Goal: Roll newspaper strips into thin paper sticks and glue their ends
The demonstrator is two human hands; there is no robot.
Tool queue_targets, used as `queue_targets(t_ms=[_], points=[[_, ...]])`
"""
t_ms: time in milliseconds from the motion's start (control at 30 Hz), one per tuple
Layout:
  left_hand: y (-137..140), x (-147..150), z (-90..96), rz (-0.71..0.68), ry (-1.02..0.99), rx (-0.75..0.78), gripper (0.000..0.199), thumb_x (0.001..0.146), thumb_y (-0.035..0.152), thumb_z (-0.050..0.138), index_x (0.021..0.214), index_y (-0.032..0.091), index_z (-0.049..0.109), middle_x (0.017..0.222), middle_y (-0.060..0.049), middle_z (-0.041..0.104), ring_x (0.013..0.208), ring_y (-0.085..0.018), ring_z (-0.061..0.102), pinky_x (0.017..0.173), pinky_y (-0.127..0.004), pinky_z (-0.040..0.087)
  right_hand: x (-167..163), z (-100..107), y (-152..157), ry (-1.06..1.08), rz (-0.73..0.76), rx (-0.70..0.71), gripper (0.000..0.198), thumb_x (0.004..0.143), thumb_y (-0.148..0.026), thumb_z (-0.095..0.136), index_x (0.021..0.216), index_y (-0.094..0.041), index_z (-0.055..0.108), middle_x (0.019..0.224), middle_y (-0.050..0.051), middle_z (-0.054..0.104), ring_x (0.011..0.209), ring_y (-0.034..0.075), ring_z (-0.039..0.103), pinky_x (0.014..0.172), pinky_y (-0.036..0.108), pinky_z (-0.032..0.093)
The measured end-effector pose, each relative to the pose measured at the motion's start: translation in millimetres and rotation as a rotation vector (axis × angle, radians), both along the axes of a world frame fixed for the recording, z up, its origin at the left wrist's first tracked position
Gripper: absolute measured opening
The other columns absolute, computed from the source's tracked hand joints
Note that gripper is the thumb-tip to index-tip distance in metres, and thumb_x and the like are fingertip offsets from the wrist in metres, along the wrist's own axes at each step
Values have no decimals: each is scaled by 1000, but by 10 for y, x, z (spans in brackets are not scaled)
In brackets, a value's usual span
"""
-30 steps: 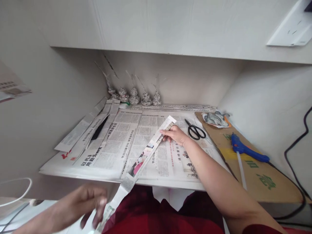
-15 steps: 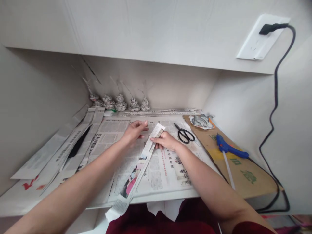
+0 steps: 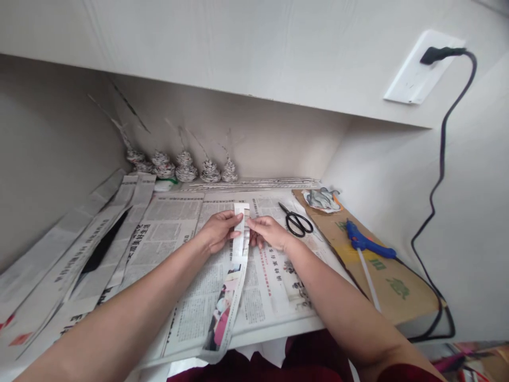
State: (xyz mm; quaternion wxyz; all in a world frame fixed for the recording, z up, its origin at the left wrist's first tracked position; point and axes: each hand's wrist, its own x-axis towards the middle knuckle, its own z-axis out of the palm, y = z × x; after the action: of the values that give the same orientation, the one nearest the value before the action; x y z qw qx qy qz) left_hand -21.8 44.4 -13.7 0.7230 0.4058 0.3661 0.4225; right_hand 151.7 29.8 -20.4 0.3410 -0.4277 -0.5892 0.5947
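A long newspaper strip (image 3: 237,270) hangs between my two hands, its lower end running down over the front edge of the table. My left hand (image 3: 220,229) pinches the strip's left edge near the top, thumb in front. On the opposite edge, at about the same height, my right hand (image 3: 264,231) grips it between thumb and fingers. Under the hands lie newspaper sheets (image 3: 191,297) covering the table. Black-handled scissors (image 3: 299,223) rest just right of my right hand.
Several woven paper gourd shapes (image 3: 186,168) stand along the back, beside thin rolled paper sticks (image 3: 254,184). Cut newspaper strips (image 3: 89,249) lie at left. A blue glue gun (image 3: 369,244) sits on cardboard (image 3: 382,302) at right; a black cord (image 3: 441,159) hangs from the wall socket (image 3: 423,69).
My left hand has moved to the strip and taken hold of its edge. The strip has turned from slanted to more upright. The whole view has shifted slightly.
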Motion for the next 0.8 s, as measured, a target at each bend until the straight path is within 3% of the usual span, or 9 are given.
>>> queue_targets(t_ms=[100,233,400,467,533,633,700,800], points=[[-33,27,31,6,11,-26,9,75,17,67,81,10,64,79,-6,65,68,-12,63,59,-22,57,54,-45,56,85,-131,-2,45,74,-58,59,72,-12,62,59,2,61,44,9,56,32,17,37],[-60,47,35,8,-1,-32,7,76,17,66,81,11,64,80,-6,65,71,-14,63,64,-31,59,116,-69,155,63,-346,53,43,83,-52,51,77,-11,62,64,5,63,44,9,55,34,18,38],[-94,56,49,-4,-7,-42,8,76,17,66,79,10,64,78,-7,65,73,-14,63,63,-30,59,239,66,391,-606,-482,151,42,97,-32,22,105,-15,60,86,10,70,55,11,63,45,22,48],[-106,61,55,-9,-5,-48,10,76,18,67,81,10,64,80,-8,66,76,-16,65,63,-28,59,429,206,499,-765,-518,171,30,93,-26,35,112,-16,57,90,9,70,63,14,66,52,24,49],[-113,68,54,-12,-9,-51,11,75,19,68,80,10,65,81,-9,66,76,-17,65,64,-27,59,718,382,581,-928,-576,198,34,84,-18,51,118,-17,54,98,10,69,78,17,67,65,25,50],[-115,79,44,-23,-13,-53,10,76,19,67,79,10,65,82,-9,67,75,-15,65,69,-28,59,1216,618,635,-1216,-672,211,35,79,-18,56,113,-10,59,116,20,60,110,28,56,86,32,44],[-118,87,41,-30,5,-54,10,77,19,66,80,10,64,82,-8,67,75,-15,65,71,-28,59,1494,684,639,-1380,-710,160,32,79,-20,56,107,-5,62,117,27,57,114,34,52,89,38,42],[-133,97,49,-48,37,-55,13,77,22,66,83,10,65,82,-8,67,77,-15,66,72,-27,58,1747,617,638,-1540,-675,98,32,82,-30,55,99,-5,66,110,26,61,110,35,55,85,39,44]])
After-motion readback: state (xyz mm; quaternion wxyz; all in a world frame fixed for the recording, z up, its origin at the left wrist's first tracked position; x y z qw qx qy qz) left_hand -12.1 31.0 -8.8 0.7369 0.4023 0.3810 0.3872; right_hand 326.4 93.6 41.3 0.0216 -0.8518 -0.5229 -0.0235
